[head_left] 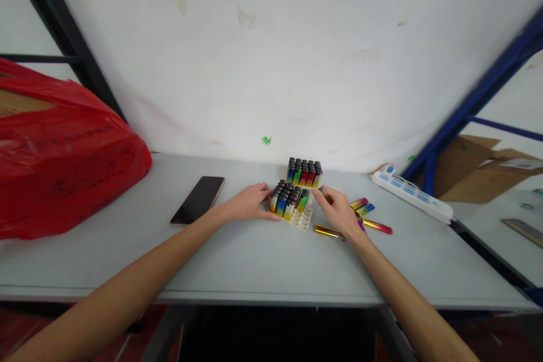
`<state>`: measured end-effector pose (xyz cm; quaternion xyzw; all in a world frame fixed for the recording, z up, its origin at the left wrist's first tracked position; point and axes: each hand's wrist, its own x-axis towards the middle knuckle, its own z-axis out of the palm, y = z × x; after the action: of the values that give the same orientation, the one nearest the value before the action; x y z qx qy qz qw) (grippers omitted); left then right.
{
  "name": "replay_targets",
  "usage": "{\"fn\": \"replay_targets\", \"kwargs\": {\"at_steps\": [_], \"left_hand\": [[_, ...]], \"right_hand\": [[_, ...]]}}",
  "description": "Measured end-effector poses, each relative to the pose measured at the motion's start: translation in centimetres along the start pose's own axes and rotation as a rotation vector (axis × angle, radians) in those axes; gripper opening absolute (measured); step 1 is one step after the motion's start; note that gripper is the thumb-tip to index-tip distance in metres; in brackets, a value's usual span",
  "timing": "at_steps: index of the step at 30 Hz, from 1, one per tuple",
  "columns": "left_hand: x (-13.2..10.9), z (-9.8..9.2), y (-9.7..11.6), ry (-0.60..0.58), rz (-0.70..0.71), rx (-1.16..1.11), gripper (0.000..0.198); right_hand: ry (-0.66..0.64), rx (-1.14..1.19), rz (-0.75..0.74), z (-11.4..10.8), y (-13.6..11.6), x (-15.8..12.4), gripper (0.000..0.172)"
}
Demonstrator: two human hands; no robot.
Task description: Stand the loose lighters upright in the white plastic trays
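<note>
My left hand (250, 202) holds the left side of a white tray (302, 220), its thumb at the front edge and its fingers by the back corner. Upright lighters (283, 203) with black tops and coloured bodies fill the left part of this tray, and bare round sockets show at its right front. Just right of the tray, my right hand (338, 210) has its fingers closed on a lighter (323, 191), mostly hidden by them. A gold lighter (330, 232) lies below that hand. Several loose lighters (376, 226) lie to its right, partly covered by the hand.
Behind the tray stands a second block of upright lighters (304, 172). A dark phone (198, 201) lies to the left, and a red plastic bag (72, 158) bulges over the table's left end. At the right are a white power strip (411, 197) and a cardboard box (470, 172).
</note>
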<state>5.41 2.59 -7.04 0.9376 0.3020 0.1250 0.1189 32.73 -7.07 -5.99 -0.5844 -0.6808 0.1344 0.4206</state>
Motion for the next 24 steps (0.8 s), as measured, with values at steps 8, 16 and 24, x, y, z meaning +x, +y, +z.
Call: {"fn": "replay_targets", "kwargs": {"at_steps": [8, 16, 24], "left_hand": [[0.0, 0.0, 0.0, -0.001, 0.009, 0.008, 0.07], [0.0, 0.0, 0.0, 0.001, 0.012, 0.014, 0.069], [0.0, 0.1, -0.1, -0.005, 0.003, 0.021, 0.072]], "right_hand": [[0.016, -0.034, 0.03, 0.2, 0.5, -0.1, 0.041], [-0.035, -0.039, -0.037, -0.2, -0.2, -0.1, 0.042], [-0.158, -0.263, -0.304, -1.5, -0.8, -0.5, 0.037]]}}
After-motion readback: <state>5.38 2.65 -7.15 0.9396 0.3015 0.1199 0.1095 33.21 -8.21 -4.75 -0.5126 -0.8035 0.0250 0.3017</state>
